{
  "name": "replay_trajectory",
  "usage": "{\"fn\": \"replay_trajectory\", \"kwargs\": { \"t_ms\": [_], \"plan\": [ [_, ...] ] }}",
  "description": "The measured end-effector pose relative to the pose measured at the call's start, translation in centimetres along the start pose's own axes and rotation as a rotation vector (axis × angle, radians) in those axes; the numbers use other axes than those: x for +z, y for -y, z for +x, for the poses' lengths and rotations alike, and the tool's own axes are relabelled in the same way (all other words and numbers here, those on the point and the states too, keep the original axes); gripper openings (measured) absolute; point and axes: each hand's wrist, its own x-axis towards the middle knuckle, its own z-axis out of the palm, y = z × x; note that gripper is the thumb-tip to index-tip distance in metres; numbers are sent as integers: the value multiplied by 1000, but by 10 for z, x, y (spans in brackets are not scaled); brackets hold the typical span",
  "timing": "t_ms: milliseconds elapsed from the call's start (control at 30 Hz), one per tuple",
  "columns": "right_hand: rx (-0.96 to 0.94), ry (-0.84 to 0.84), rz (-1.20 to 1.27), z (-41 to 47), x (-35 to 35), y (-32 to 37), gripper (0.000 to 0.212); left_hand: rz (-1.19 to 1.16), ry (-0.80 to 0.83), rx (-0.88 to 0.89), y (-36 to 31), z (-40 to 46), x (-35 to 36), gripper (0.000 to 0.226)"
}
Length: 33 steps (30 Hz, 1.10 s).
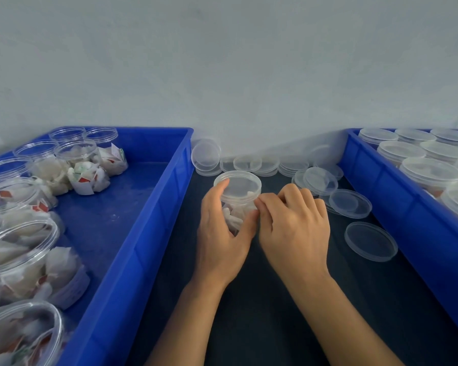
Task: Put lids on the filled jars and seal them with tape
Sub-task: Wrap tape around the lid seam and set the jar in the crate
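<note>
A clear plastic jar [239, 200] filled with white packets stands on the dark table between two blue crates, with a clear lid [238, 183] on top. My left hand [221, 233] grips the jar's side, thumb at its right wall. My right hand [294, 228] has its fingertips curled against the jar's right side just under the lid, pinching at something there; tape is too clear to make out. Loose lids [370, 241] lie to the right.
The left blue crate [148, 233] holds several open filled jars [21, 249]. The right blue crate [397, 207] holds several lidded jars [431, 173]. More clear lids [265, 165] lie along the white wall behind the jar.
</note>
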Motion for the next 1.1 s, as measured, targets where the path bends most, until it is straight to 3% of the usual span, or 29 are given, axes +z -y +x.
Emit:
{"fn": "replay_trajectory", "kwargs": {
  "t_ms": [400, 700, 1100],
  "plan": [
    [-10, -35, -18, 1, 2, 2, 23, 56, -70, 6, 3, 3, 4, 44],
    [64, 86, 56, 1, -1, 3, 20, 108, -139, 96, 3, 5, 1, 39],
    [39, 85, 27, 4, -7, 2, 28, 29, -133, 125, 4, 5, -1, 40]
  ]
}}
